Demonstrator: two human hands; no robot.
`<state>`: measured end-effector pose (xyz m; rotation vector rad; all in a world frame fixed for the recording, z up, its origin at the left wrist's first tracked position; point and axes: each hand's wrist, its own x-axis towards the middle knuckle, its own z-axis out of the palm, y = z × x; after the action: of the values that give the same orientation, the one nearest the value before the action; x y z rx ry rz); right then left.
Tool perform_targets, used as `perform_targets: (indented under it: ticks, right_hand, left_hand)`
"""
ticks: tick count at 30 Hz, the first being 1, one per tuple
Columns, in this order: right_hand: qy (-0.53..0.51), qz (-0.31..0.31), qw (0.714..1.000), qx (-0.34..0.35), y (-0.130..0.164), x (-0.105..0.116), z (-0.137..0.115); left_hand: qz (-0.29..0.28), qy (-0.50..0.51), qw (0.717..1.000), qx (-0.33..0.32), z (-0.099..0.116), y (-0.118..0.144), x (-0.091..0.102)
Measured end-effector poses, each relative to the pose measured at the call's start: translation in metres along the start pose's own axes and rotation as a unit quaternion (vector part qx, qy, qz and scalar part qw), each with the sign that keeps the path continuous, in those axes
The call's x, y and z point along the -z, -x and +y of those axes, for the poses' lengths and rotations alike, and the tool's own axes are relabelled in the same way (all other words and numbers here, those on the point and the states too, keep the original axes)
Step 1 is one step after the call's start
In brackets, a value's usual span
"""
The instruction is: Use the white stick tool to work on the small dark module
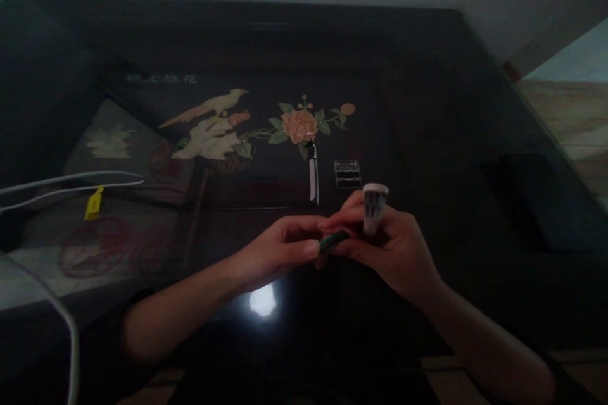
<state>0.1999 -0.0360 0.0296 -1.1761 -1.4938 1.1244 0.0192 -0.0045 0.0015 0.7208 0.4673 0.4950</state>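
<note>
My left hand (289, 243) is closed in a pinch, its thumb on the green end of a small dark battery (334, 240). The fingertips of my right hand (392, 247) meet the battery's dark end. A whitish object (374, 209) with a wide flared top and a narrower lower part stands up out of my right hand, tucked between thumb and fingers; its lower end is hidden. Beyond the hands lies a slim white-and-black piece (313, 177). To its right is a small clear-and-black rectangular case (348, 174), whose contents I cannot make out.
The glossy dark table (427, 139) carries a bird-and-flower picture (299, 126) and reflects a light. White cables (71, 180) with a yellow tag (94, 204) run in from the left. A dark flat object (546, 202) lies at the right.
</note>
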Motion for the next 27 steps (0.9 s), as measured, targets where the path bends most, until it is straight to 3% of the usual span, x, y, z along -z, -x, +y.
perform_targets:
  ticks: [6, 27]
  right_hand:
    - [-0.036, -0.036, 0.998, -0.025, -0.0024, 0.0016, -0.0023]
    - [-0.022, -0.001, 1.0, -0.017, 0.0004, -0.0023, -0.0016]
  left_hand:
    - [-0.004, 0.006, 1.0, 0.004, 0.0009, 0.0014, -0.0003]
    - [-0.024, 0.006, 1.0, -0.006, 0.0, 0.0006, 0.0009]
